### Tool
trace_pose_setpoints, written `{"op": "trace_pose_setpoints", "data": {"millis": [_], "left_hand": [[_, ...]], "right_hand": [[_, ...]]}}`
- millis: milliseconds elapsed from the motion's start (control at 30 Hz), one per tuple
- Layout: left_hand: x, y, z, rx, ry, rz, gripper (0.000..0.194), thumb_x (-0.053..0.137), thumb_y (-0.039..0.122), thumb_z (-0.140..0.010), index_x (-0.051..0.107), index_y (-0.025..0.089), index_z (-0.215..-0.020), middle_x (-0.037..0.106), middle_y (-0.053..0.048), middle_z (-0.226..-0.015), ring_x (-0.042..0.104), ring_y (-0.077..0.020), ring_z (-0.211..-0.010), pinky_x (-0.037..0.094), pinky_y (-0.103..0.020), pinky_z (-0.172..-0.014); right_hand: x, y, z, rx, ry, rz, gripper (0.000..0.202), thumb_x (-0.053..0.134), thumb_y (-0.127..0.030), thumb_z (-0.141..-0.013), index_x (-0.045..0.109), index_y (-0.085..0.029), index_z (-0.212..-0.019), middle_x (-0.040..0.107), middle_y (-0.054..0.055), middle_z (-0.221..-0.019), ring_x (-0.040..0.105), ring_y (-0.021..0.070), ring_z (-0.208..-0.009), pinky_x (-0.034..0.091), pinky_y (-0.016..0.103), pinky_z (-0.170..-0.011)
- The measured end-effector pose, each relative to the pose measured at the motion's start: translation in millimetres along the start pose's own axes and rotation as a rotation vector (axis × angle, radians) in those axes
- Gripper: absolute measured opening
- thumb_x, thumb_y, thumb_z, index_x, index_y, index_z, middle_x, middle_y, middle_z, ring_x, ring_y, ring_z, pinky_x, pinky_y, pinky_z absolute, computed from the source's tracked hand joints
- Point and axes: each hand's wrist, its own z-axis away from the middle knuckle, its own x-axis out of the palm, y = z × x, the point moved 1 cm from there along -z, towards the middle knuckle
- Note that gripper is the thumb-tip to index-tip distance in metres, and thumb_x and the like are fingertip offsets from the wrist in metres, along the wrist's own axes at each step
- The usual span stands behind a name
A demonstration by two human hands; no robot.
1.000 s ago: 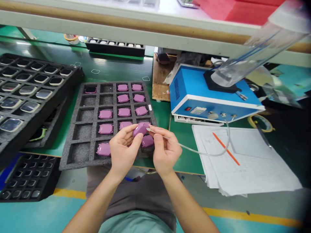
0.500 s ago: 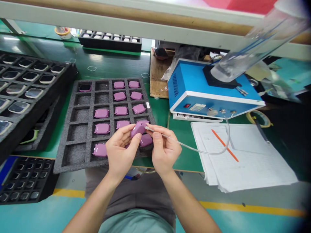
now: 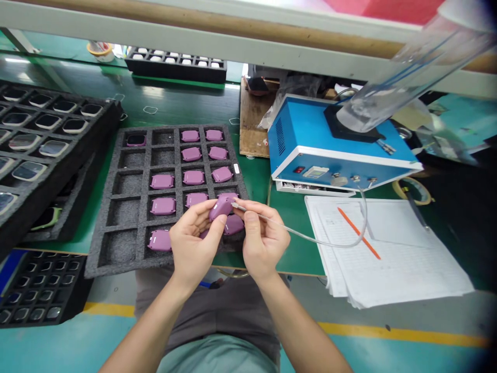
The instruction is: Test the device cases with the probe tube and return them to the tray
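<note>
My left hand is closed on a purple watch case, held tilted above the near right part of a dark grey foam tray. Between the fingers and thumb of my right hand is a thin clear tube. Its narrow metal tip meets the right edge of the watch case; whether it is inserted I cannot tell. From there the tube curves right to the front of a blue machine. Several more purple watch cases lie in the tray, partly hidden by my hands.
Stacked foam trays of watch parts stand at the left. Papers with an orange stick lie on the right, near a tape roll. A clear cylinder rises from the machine. A shelf beam crosses above the bench.
Almost nothing differs. The watch case has shifted very slightly in my left hand, while the tube tip stays at its edge.
</note>
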Motion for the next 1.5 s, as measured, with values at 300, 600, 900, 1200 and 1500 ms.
{"op": "trace_pose_setpoints", "data": {"millis": [300,600,900,1200,1500], "left_hand": [[-0.1,-1.8,-0.8,0.042,-0.018,-0.006,0.027,0.084,0.018,-0.082,0.078,0.016,-0.108,0.084,-0.007,-0.102,0.081,-0.0164,-0.088,0.065,-0.019,-0.082],[-1.0,0.1,-0.9,0.052,-0.026,-0.011,0.026,0.083,0.018,-0.082,0.078,0.016,-0.107,0.084,-0.007,-0.102,0.082,-0.0168,-0.088,0.065,-0.019,-0.082],[-1.3,0.1,-1.9,0.045,-0.018,-0.037,0.027,0.084,0.023,-0.081,0.079,0.015,-0.107,0.084,-0.008,-0.103,0.082,-0.0189,-0.088,0.066,-0.022,-0.081],[-1.6,0.6,-3.8,0.039,0.004,-0.087,0.031,0.086,0.030,-0.080,0.079,0.017,-0.107,0.084,-0.009,-0.104,0.082,-0.0222,-0.089,0.068,-0.029,-0.085],[-2.6,-0.2,-4.6,0.046,-0.001,-0.078,0.030,0.086,0.026,-0.081,0.079,0.018,-0.108,0.084,-0.007,-0.105,0.081,-0.0182,-0.091,0.065,-0.022,-0.085]], "right_hand": [[-0.1,0.4,0.0,-0.001,-0.010,-0.034,0.011,0.066,-0.022,-0.101,0.076,-0.024,-0.104,0.079,0.005,-0.105,0.080,0.0181,-0.100,0.069,0.033,-0.089],[0.2,2.6,0.4,0.002,-0.012,-0.050,0.010,0.067,-0.022,-0.100,0.076,-0.024,-0.103,0.079,0.005,-0.106,0.080,0.0173,-0.099,0.068,0.033,-0.091],[2.1,1.3,-2.1,-0.004,-0.015,-0.030,0.010,0.066,-0.023,-0.101,0.076,-0.023,-0.102,0.079,0.006,-0.105,0.080,0.0175,-0.098,0.068,0.033,-0.090],[5.2,1.3,-8.2,-0.021,-0.037,-0.049,0.010,0.065,-0.025,-0.101,0.075,-0.022,-0.100,0.079,0.008,-0.104,0.080,0.0186,-0.099,0.070,0.035,-0.090],[6.6,0.5,-8.9,-0.015,-0.042,-0.076,0.010,0.065,-0.025,-0.100,0.075,-0.022,-0.100,0.078,0.007,-0.102,0.079,0.0174,-0.095,0.070,0.031,-0.084]]}}
